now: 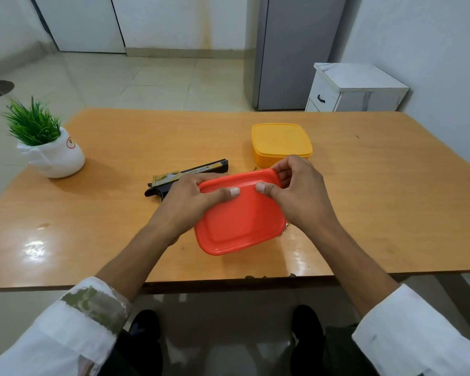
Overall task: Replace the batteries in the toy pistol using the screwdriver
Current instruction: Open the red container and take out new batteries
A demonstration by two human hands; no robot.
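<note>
Wooden table point(391, 199), centre frame. Toy pistol point(193, 170): one, black with a yellow label, lying flat at centre-left, just behind the left hand point(190, 199) and partly hidden by it. Lidded boxes: two. The red box point(239, 221) is gripped at its far edge by the left hand and right hand point(299, 191), thumbs pressed on the lid; the yellow box point(280, 142) sits to its upper right. Potted plant point(52, 147): one, far left.

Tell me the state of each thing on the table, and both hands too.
red container: lid on, far edge gripped by both hands.
left hand: grips the red container's far edge.
right hand: grips the same edge.
yellow container: lid on, untouched.
toy pistol: lying flat, partly hidden behind the left hand.
potted plant: upright.
</note>
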